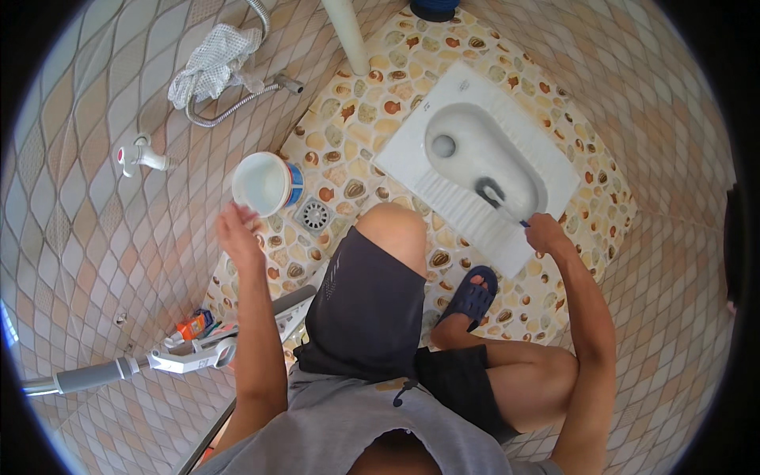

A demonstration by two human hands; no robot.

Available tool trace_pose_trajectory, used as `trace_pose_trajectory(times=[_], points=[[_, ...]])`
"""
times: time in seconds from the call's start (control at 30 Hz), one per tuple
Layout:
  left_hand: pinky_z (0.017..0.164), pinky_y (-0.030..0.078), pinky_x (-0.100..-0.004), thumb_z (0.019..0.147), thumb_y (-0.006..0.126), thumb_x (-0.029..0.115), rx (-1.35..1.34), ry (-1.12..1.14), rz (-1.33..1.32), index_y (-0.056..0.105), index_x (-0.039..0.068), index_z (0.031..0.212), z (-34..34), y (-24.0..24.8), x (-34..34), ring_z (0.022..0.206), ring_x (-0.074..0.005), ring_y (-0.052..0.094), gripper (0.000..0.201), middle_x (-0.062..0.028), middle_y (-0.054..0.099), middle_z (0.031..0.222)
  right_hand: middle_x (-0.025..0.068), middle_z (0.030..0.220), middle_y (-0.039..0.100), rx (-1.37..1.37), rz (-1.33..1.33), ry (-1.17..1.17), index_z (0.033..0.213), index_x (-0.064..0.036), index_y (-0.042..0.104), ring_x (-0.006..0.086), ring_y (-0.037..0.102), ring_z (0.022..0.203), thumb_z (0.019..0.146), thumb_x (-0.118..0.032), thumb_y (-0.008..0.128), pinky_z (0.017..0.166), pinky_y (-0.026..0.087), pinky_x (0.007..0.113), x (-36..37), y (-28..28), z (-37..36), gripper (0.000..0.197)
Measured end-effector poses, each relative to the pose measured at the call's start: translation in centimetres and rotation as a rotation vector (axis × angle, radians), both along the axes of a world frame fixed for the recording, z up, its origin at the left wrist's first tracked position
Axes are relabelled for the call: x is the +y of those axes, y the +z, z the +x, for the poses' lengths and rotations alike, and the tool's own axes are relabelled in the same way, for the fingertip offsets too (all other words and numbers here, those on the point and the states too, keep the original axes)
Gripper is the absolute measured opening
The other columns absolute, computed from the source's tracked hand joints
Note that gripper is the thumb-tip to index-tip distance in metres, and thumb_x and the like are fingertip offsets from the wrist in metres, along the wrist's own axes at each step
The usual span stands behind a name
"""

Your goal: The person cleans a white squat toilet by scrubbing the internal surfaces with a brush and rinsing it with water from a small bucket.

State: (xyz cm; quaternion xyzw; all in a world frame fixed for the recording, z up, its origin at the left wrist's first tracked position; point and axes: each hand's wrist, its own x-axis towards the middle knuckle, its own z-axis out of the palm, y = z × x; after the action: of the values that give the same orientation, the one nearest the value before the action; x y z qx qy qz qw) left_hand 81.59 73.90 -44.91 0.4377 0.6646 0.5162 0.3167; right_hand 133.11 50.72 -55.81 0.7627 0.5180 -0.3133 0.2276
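Observation:
A white squat toilet (463, 190) is set into the pebble-and-shell patterned floor ahead and to the right. My right hand (546, 233) is closed around the blue handle of a toilet brush (491, 192), whose dark bristles rest inside the bowl. Over on the left, a white bucket (247, 180) with a blue label holds cloudy liquid. My left hand (239, 231) is at the bucket's near rim, its fingers loosely apart and slightly blurred, with nothing seen in it. I cannot tell whether it touches the bucket.
Beside the bucket lies a square floor drain (315, 215). A tap (142, 156) and a metal hose with a cloth (218, 63) are on the left wall. A pale pipe (346, 36) stands at the back. A grey-gripped metal pole (99, 375) and an orange bottle (190, 326) are near my left arm.

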Motion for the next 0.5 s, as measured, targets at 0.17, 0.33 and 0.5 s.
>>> trace_pose_trajectory(times=[0.17,0.33,0.5], points=[[0.061,0.049,-0.0261,0.099,0.05,0.033,0.051,0.019,0.286,0.057,0.004,0.1,-0.9,7.2,2.8,0.076,-0.0153,0.063,0.03,-0.0069,0.063,0.088,0.0252,0.094,0.068,-0.105,0.138,-0.129,0.091,0.0008,0.07,0.0379,0.067,0.091,0.083,-0.012,0.055,0.082,0.054,0.045,1.9,-0.5,0.7,0.022],[0.057,0.049,-0.0244,0.098,0.057,0.027,0.103,-0.013,0.41,0.059,0.002,0.092,-1.1,7.6,5.3,0.069,-0.0113,0.061,0.025,-0.0051,0.062,0.08,0.0241,0.094,0.069,-0.14,0.13,-0.114,0.094,0.0001,0.068,0.0375,0.068,0.092,0.086,-0.014,0.054,0.081,0.053,0.047,-0.6,-0.9,3.1,0.021],[0.054,0.047,-0.0231,0.097,0.057,0.028,0.19,0.014,0.41,0.061,0.003,0.083,-2.1,10.2,5.0,0.064,-0.0092,0.057,0.03,-0.0044,0.061,0.075,0.0242,0.09,0.067,-0.025,0.186,-0.147,0.09,-0.0006,0.068,0.0417,0.065,0.089,0.085,-0.015,0.055,0.079,0.052,0.05,-0.7,-2.2,2.0,0.02]])
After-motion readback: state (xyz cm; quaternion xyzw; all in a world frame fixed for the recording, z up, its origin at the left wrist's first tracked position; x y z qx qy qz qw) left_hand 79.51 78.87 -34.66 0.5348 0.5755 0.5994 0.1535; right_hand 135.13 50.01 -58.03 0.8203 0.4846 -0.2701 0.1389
